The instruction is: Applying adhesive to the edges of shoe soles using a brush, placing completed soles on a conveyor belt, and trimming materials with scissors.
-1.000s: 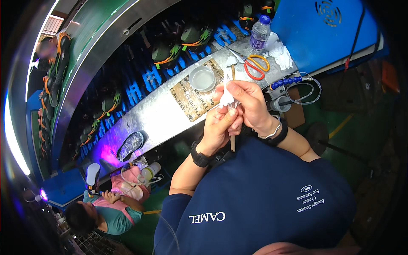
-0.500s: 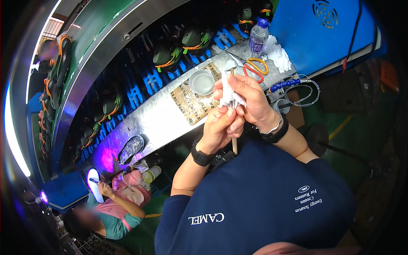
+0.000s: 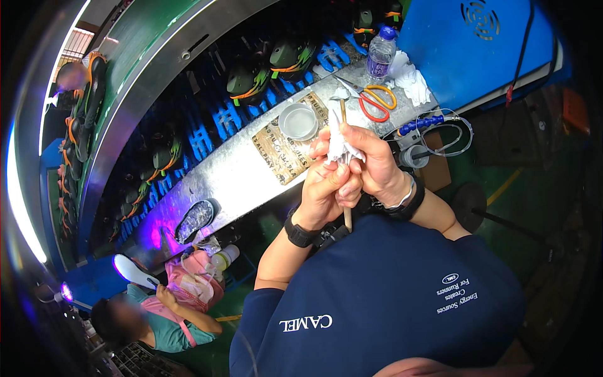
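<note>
A wooden stick (image 3: 348, 218) stands out below my hands, and its upper end shows above them. Crumpled white cloth (image 3: 340, 147) is bunched round its upper part. My left hand (image 3: 328, 190) is closed round the stick just under the cloth, with the fingertips pressed together. Higher up, my right hand (image 3: 379, 160) pinches the cloth against the stick between thumb and fingers. Just left of the cloth, a shallow round dish (image 3: 298, 122) rests on a printed brown sheet (image 3: 274, 156) on the bench. Scissors (image 3: 379, 103) with orange and red handles lie beyond my right hand.
A purple-labelled bottle (image 3: 380, 58) and white crumpled cloths (image 3: 411, 81) stand at the bench's far end. Dark shoes (image 3: 247, 80) line the blue rack behind. A shoe sole (image 3: 195, 220) lies to the left. A co-worker (image 3: 169, 314) in pink holds a white sole (image 3: 133, 271).
My right hand has slid a little down the cloth, baring more of the stick's top. My left hand has barely moved. The co-worker's white sole has swung leftward and tilted.
</note>
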`<state>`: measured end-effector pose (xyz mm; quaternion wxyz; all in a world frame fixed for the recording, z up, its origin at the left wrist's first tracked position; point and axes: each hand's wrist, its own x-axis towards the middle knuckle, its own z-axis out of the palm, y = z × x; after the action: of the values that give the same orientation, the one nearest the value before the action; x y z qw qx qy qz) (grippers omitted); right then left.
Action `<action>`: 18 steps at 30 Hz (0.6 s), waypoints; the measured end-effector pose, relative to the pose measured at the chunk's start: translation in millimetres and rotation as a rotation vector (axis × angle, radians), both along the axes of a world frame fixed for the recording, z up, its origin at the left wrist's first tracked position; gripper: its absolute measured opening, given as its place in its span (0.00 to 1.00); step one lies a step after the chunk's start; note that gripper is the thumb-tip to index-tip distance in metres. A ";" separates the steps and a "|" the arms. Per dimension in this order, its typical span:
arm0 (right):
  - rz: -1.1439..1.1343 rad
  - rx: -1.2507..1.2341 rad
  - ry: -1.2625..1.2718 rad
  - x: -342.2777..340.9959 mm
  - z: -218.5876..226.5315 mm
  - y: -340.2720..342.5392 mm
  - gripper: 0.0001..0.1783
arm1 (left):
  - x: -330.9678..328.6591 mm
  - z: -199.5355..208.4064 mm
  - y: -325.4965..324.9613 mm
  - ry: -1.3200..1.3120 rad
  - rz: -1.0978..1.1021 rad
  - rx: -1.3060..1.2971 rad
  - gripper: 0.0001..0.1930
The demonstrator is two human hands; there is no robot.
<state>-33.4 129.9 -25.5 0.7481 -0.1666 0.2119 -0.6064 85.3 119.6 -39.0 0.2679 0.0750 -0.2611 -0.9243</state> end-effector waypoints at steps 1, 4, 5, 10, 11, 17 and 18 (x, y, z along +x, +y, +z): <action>-0.026 0.026 0.034 1.5 4.0 0.7 0.18 | 0.1 -0.9 0.1 -0.002 0.002 0.000 0.13; 0.074 0.008 -0.031 -2.8 -2.6 5.1 0.19 | -1.5 -2.6 -3.0 0.065 -0.022 0.092 0.10; 0.201 -0.035 -0.130 -4.8 -5.3 6.4 0.19 | -0.8 -3.3 -6.4 0.086 -0.005 0.100 0.10; 0.101 -0.001 0.133 -1.2 6.4 -1.3 0.19 | -0.2 -1.4 -14.4 0.073 0.072 0.009 0.09; 0.102 -0.006 0.136 -2.7 3.9 -5.5 0.19 | 0.5 -1.7 -14.1 0.077 0.073 0.004 0.09; -0.155 -0.162 0.536 -13.4 5.3 -19.5 0.18 | 1.9 -3.8 -6.8 -0.246 0.149 -0.139 0.12; -0.154 -0.163 0.540 -11.0 5.1 -20.8 0.18 | 0.1 -1.5 -5.3 -0.252 0.182 -0.138 0.10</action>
<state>-44.3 109.1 -20.4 0.6006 -0.3651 0.3658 -0.6101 85.4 114.3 -40.5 0.3200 0.1952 -0.3478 -0.8594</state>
